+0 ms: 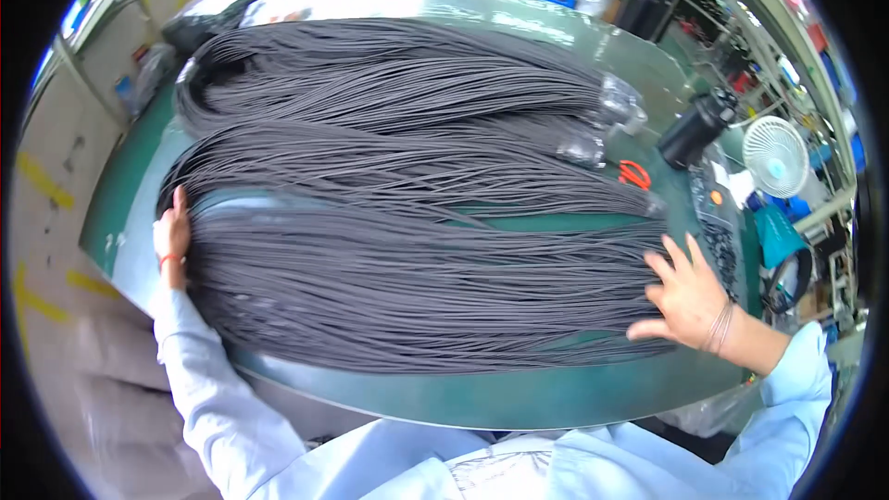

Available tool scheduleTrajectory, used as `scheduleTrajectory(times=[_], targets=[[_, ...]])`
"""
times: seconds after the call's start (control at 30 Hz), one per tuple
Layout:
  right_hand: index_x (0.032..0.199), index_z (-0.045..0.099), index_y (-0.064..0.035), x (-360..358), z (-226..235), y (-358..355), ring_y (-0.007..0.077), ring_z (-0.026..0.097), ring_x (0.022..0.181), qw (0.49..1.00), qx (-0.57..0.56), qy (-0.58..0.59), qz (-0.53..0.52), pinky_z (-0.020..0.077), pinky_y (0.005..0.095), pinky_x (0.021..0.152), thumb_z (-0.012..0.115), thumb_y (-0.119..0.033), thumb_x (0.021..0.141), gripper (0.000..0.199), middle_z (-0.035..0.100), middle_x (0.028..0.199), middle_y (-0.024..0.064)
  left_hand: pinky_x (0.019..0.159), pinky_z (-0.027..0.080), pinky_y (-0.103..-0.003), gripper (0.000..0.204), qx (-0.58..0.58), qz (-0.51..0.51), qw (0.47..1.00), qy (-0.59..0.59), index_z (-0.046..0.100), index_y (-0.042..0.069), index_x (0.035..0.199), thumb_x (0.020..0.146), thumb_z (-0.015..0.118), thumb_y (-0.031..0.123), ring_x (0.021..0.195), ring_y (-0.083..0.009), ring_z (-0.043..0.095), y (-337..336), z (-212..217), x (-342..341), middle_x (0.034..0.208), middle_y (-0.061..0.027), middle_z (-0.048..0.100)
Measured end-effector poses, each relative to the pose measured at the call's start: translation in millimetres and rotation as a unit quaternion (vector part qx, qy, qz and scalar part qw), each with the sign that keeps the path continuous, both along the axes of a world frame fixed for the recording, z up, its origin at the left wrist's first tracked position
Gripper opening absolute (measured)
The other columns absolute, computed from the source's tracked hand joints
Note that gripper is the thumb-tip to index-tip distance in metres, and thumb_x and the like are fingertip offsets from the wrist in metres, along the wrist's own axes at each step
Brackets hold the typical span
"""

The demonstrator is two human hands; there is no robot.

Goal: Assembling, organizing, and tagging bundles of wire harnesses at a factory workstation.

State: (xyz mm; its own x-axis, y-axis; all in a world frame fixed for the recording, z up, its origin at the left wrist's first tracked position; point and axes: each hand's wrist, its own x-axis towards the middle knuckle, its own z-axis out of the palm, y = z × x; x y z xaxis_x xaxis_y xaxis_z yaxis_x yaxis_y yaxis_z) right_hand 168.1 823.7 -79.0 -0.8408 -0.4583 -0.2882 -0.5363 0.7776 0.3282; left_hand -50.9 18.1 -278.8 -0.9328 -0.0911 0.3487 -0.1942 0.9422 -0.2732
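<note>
Green-topped, the long worktable (519, 398) carries a broad hank of dark grey cords (417, 278) to its near edge. At the bundle's looped end, the left hand (172, 236) lies flat, fingers open; the right hand (687, 296) spreads its fingers on the opposite end, orange-handled scissors (634, 174) lying beyond its fingertips.

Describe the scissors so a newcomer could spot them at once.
Start at the green table and follow the far dark cord bundle to its right end. Just beyond lie the scissors, left of the black cylinder. Their orange-red handles are unique there.
</note>
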Motion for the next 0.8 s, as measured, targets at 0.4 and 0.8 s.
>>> scheduleTrajectory(times=[0.4, 0.8], targets=[[0.120, 0.065, -0.0162, -128, -111, -440, 0.0365, 0.053, 0.118, 0.937, -0.251, -0.062, 0.234, 0.0296, 0.0730, 0.099, 0.058, -0.081, 0.067, 0.084, 0.061, 0.120, 0.0108, 0.070, 0.048, -0.052, 0.055, 0.122, 0.000, 0.991, 0.051, 0.032, 0.015, 0.148, 0.096, 0.047, 0.021, 0.083, -0.0410, 0.063, -5, -10, -5, 0.090, -0.0244, 0.065], [0.104, 0.068, -0.0197, -1, -84, -39, 0.0325, 0.052, 0.100, 0.989, -0.123, 0.013, 0.085, 0.0223, 0.0701, 0.103, 0.052, -0.078, 0.071, 0.069, 0.059, 0.094, 0.0099, 0.075, 0.048, -0.048, 0.051, 0.053, 0.013, 0.998, -0.015, 0.020, 0.026, 0.153, 0.103, 0.031, 0.023, 0.080, -0.0353, 0.061, -37, -22, -31, 0.092, -0.0179, 0.063]])
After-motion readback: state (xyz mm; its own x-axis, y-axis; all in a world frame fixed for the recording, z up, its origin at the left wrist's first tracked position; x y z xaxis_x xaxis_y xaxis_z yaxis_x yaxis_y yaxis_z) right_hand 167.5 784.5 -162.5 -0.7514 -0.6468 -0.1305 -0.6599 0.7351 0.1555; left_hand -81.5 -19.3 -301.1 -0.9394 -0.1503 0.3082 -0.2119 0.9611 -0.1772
